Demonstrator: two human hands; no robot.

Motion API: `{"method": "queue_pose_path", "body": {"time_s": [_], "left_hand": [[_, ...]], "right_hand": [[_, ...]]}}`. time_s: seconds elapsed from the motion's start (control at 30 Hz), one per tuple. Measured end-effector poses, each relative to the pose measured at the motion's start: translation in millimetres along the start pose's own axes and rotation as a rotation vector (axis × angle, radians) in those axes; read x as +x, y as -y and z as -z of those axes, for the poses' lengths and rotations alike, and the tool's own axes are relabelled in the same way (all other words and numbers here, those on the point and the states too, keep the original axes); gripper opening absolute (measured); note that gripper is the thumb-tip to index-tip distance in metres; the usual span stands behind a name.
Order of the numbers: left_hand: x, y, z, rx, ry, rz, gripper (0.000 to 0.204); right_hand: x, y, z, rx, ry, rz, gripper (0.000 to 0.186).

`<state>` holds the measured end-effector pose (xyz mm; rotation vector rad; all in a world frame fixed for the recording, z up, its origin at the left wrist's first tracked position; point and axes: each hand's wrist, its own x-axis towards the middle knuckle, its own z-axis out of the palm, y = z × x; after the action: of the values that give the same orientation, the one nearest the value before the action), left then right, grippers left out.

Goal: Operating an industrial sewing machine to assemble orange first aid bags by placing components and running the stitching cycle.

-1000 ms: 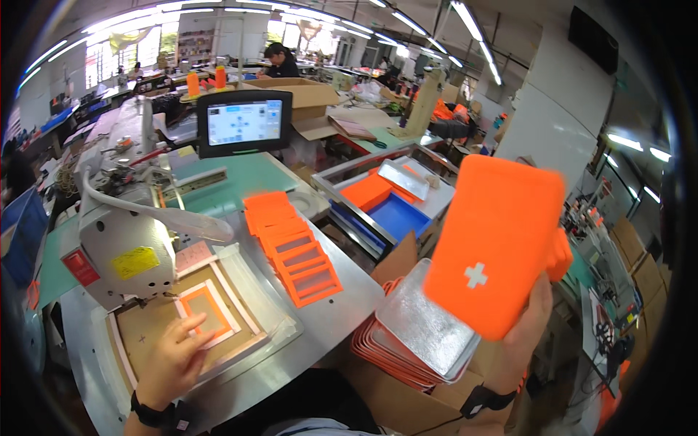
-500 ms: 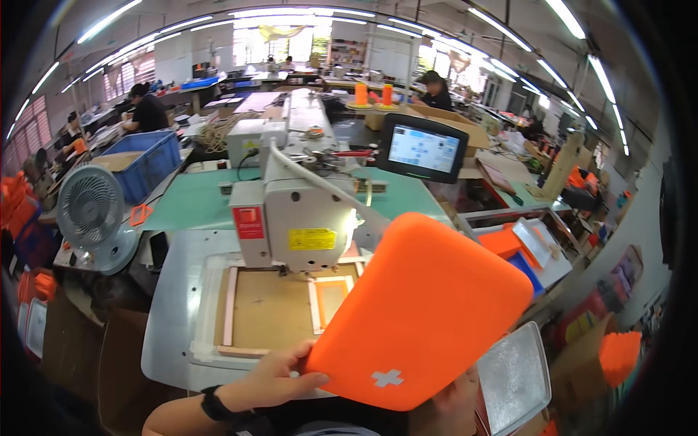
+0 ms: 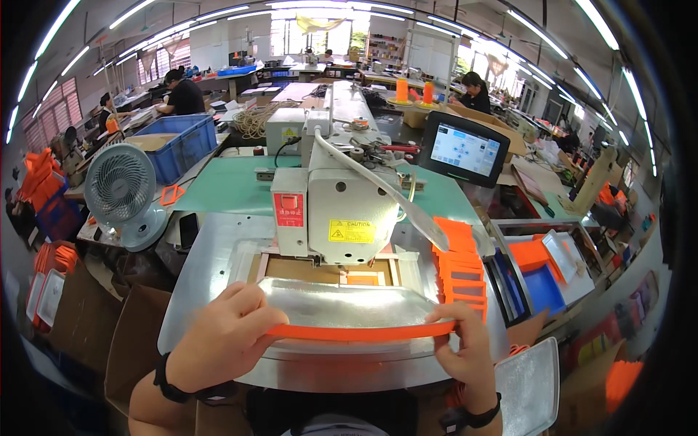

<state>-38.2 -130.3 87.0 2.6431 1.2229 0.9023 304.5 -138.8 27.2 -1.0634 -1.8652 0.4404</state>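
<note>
The panel (image 3: 349, 304) shows a shiny silver face on top and a bright orange edge on the near side. It's held crosswise over the table (image 3: 209, 251), pinched at both ends.

Two hands (image 3: 229, 330), one orange-edged panel (image 3: 349, 305), one fan (image 3: 120, 183), two thread cones (image 3: 402, 91), perhaps four blurred co-workers (image 3: 187, 96)

A pale fan (image 3: 121, 185) (round-grilled) stands near a blue crate (image 3: 179, 156), a bright window (image 3: 288, 40) farther back.
</note>
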Motion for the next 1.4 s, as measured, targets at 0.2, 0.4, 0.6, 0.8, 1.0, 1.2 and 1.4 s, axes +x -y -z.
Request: {"method": "queue_pose_path", "body": {"time_s": [0.2, 0.4, 0.6, 0.8, 1.0, 1.2, 1.4], "left_hand": [[-22, 24, -27, 0.021, -0.078, -0.022, 0.023], [-17, 49, -42, 0.032, -0.103, -0.037, 0.026], [-18, 67, -54, 0.116, 0.002, -0.074, 0.024], [-30, 64, -74, 0.048, 0.156, -0.069, 0.027], [-35, 68, -83, 0.016, 0.243, -0.040, 0.030], [-35, 67, -83, 0.012, 0.250, -0.020, 0.031], [-27, 61, -81, 0.000, 0.322, 0.018, 0.026]], "right_hand": [[16, -23, -19, 0.043, 0.174, 0.030, 0.027], [32, -32, -28, 0.057, 0.204, -0.016, 0.023], [36, -50, -31, -0.257, 0.248, 0.191, 0.025], [19, -63, -37, -0.464, 0.322, 0.289, 0.023], [17, -65, -38, -0.382, 0.454, 0.209, 0.019], [16, -60, -37, -0.422, 0.490, 0.181, 0.022], [15, -52, -37, -0.476, 0.538, 0.161, 0.030]]}}
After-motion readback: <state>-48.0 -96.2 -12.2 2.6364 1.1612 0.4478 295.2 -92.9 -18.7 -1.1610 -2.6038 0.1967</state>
